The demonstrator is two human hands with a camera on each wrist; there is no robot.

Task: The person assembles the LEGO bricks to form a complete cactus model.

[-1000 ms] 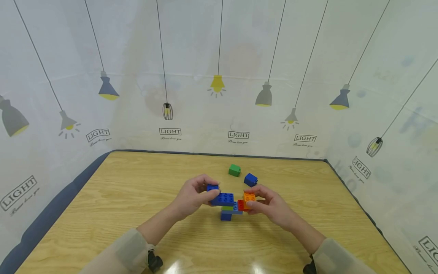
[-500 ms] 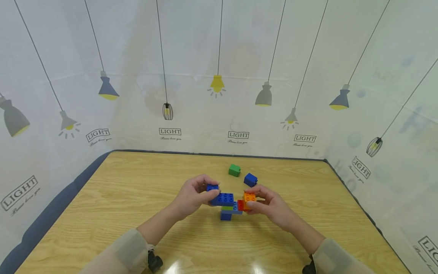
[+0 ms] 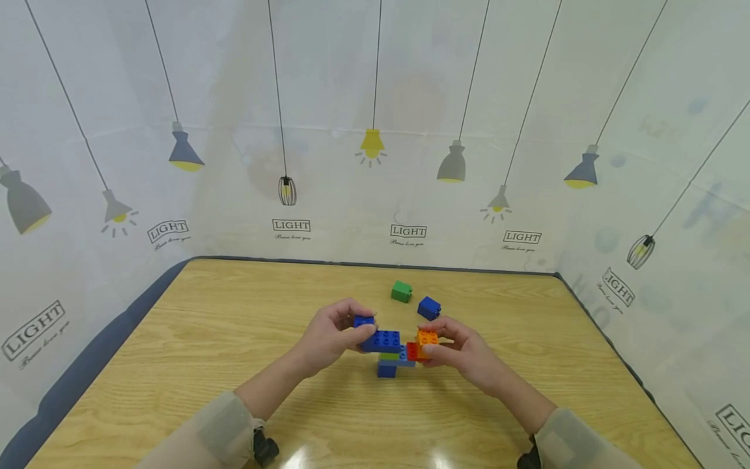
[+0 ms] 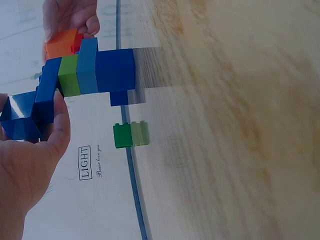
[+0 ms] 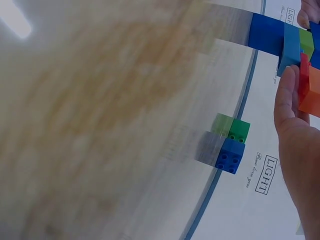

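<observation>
Table (image 3: pixel 234 319): green brick (image 3: pixel 401 292), blue brick (image 3: pixel 429 308) behind assembly (image 3: pixel 389 357).

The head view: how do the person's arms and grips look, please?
The left sleeve and right sleeve are pale beige-grey, each with a darker patch. A black object shows by each cuff. The left grip and right grip wear no gloves.

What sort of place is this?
Probably a small indoor workspace or play booth, though I can't be sure which: a wooden table, pale lamp-printed walls close around it, and colourful toy building blocks.
</observation>
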